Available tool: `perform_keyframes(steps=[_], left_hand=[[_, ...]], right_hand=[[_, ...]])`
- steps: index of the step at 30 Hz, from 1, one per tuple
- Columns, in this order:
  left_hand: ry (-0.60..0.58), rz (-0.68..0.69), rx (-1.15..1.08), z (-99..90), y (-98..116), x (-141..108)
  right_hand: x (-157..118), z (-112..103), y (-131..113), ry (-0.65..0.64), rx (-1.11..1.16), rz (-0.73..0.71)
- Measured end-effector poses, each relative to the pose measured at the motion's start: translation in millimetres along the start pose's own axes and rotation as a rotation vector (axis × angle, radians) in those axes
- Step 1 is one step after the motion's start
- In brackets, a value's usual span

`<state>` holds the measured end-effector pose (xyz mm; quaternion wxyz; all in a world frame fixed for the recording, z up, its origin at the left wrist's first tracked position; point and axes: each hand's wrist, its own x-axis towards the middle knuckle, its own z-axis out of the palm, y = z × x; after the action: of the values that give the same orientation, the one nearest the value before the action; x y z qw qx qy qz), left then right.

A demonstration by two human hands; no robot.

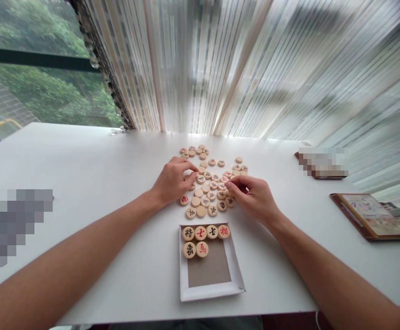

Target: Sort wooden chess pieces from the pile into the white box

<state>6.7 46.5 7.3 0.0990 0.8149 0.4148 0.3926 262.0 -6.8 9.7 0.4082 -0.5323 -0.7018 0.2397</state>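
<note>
Several round wooden Chinese chess pieces point(205, 201) lie spread over the middle of the table, some with red or black characters up, some blank side up. At the left edge of the spread, my left hand point(175, 179) has its thumb and index finger drawn together beside the pieces. Over the right side, my right hand point(254, 196) is pinched, its fingertips at a red-marked piece point(224, 179). Whether either pinch holds a piece is hidden. Nearer me lies a shallow white box point(237, 270), with several pieces in two rows, including a red-marked piece point(202, 249) in the second row.
Two brown-edged boxes lie at the right, the nearer box point(371, 215) and the farther box point(323, 165), partly blurred out. A blurred grey object point(17, 233) is at the left. Beyond the white table point(93, 160) hang string curtains point(200, 68) beside a window point(41, 82).
</note>
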Motion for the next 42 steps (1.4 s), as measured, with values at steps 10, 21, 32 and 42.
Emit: perform_keyframes(steps=[10, 21, 32, 42], left_hand=[[0.065, -0.161, -0.057, -3.0, 0.6, 3.3], [0.076, -0.166, -0.059, -3.1, 1.0, 2.6], [0.076, -0.162, -0.049, -3.7, 2.0, 2.8], [0.078, -0.157, -0.050, -2.9, 1.4, 2.5]], right_hand=[[-0.5, -0.2, 1.4, 0.001, -0.012, 0.003], [-0.4, -0.6, -0.4, 0.004, -0.014, 0.000], [-0.9, -0.6, -0.8, 0.000, -0.021, -0.007], [-0.9, -0.6, -1.0, -0.003, -0.002, 0.006]])
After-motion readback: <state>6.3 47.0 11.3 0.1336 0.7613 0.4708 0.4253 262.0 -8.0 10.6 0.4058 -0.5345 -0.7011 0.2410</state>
